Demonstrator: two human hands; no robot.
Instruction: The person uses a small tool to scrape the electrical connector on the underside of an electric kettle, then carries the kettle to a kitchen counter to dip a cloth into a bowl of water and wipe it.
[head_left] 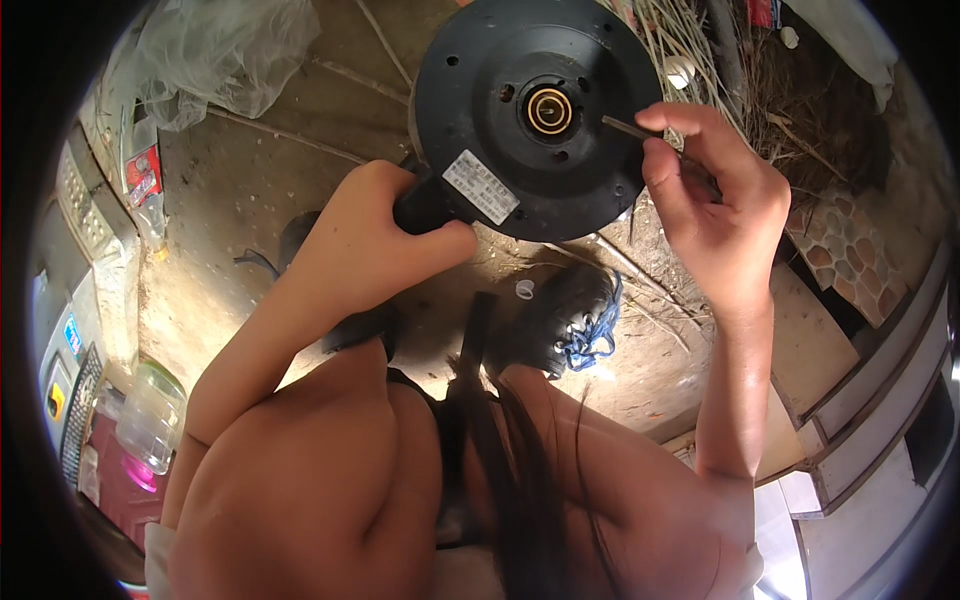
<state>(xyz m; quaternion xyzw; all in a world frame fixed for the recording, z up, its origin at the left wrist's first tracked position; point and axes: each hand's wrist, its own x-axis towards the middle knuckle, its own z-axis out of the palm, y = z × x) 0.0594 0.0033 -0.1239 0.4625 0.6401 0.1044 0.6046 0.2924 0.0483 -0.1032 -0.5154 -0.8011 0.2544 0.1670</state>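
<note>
My left hand [405, 230] grips a black round appliance [535, 175] at its lower-left side, around a dark part that is mostly hidden by my fingers. The appliance shows a flat underside with several holes, a white printed label [480, 187] and a gold-coloured ringed fitting [549, 111] in the centre. My right hand [715, 200] pinches a thin metal rod [622, 125] between thumb and index finger. The rod's tip hangs over the black underside, to the right of the central fitting. Whether it touches the surface I cannot tell.
Below are my bare legs and a black sneaker [550, 320] with blue laces on the dirt floor [400, 280]. A clear plastic bag [215, 50] lies upper left. Dry stalks [780, 120] and a pebble-patterned tile [840, 255] are at right. A clear container [150, 415] stands at left.
</note>
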